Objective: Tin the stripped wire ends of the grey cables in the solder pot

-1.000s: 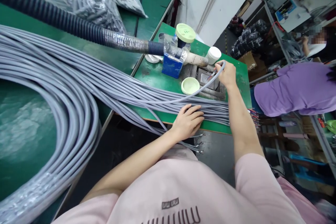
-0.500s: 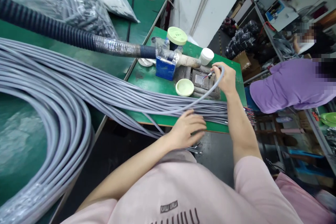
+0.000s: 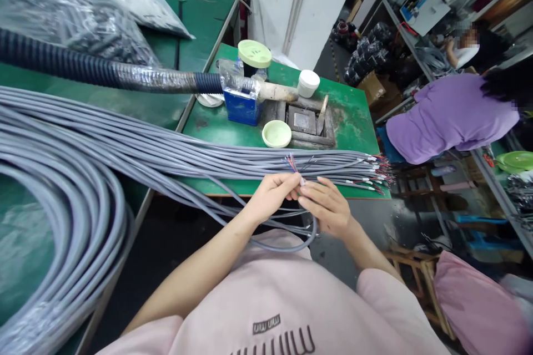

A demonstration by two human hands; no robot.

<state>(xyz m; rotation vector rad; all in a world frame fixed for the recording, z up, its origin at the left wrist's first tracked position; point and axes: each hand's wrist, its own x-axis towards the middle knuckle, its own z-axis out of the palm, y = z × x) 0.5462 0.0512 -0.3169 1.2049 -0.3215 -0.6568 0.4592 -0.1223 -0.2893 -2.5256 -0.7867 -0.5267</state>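
Grey cable [image 3: 291, 249], its end in both hands over the near edge of the surface [image 3: 353, 133].
The left hand [image 3: 272, 194] has its grip pinched together just below the bare wires [image 3: 291, 163]; the right hand [image 3: 331, 208] looks clamped on the cable beside it, contact partly hidden. A light pinch close under the wires should keep the strands from bending, while the right hand takes the pull of the loop. Half a second ago the right hand alone held the end farther from that edge, by the metal block [image 3: 305, 120], the left hand apart from it over the bundle [image 3: 233, 161]; now the hands meet.
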